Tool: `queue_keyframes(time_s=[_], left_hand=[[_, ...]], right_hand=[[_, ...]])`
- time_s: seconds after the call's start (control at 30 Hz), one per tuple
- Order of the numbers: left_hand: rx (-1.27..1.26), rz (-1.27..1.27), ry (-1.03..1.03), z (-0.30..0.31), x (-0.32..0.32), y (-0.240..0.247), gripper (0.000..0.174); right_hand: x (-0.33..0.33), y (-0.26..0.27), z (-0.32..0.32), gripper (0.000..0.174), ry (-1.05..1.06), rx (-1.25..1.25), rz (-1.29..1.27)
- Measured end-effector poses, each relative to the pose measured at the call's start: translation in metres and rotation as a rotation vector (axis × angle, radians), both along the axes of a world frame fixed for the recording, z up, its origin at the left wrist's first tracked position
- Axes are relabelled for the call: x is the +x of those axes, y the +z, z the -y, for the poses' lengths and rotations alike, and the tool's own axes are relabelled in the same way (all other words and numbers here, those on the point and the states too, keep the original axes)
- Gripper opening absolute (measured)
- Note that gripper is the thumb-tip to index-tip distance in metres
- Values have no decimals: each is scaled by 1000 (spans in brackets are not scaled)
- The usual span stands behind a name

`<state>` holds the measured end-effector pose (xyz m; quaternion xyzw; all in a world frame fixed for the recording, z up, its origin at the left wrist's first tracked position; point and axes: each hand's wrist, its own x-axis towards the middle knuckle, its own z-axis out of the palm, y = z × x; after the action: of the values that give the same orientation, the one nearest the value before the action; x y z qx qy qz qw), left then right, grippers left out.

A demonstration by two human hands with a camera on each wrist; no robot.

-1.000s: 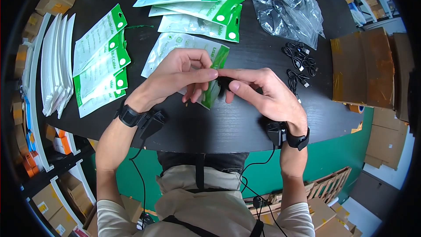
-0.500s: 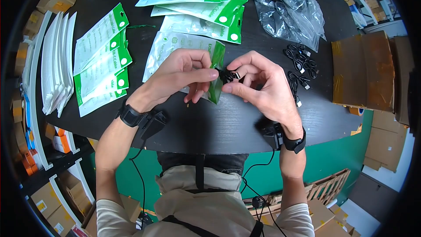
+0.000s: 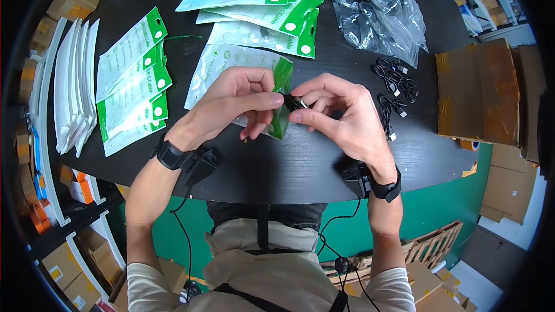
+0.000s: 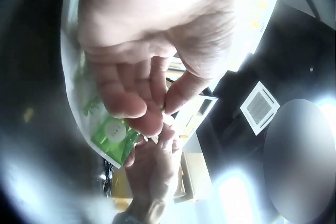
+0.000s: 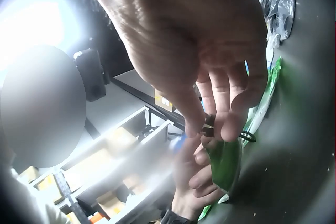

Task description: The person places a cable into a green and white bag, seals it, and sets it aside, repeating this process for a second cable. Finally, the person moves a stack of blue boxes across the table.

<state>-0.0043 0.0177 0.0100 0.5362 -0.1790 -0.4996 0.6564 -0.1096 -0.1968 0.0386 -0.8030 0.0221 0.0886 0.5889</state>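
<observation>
cable (image 3: 297,103) — pinched in right hand's grip (image 3: 350,117) — shows its loop (image 5: 248,137) only at right wrist.

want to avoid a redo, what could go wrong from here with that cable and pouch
The metal plug juts from the cable bundle beside the green end of the pouch, so it might catch. The left hand pinches that end, so a tug by the right hand could crease it.

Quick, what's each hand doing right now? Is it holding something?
Left hand: closed, pinching the green-topped pouch.
Right hand: closed, fingers and thumb around the black cable at the pouch.
</observation>
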Motion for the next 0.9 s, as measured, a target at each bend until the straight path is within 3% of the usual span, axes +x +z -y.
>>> queue_keyframes(time_s=[0.33, 0.47, 0.73, 0.9], left_hand=[[-41, -28, 44, -1, 3, -2, 24], [-26, -12, 38, 0, 0, -2, 23], [-89, -69, 5, 0, -3, -4, 23], [-93, -121, 65, -2, 1, -7, 23]], right_hand=[[-3, -1, 2, 18, -116, 119, 61], [-4, -3, -1, 19, 17, 47, 213], [1, -3, -2, 38, 57, -72, 190], [1, 4, -1, 53, 103, -272, 173]])
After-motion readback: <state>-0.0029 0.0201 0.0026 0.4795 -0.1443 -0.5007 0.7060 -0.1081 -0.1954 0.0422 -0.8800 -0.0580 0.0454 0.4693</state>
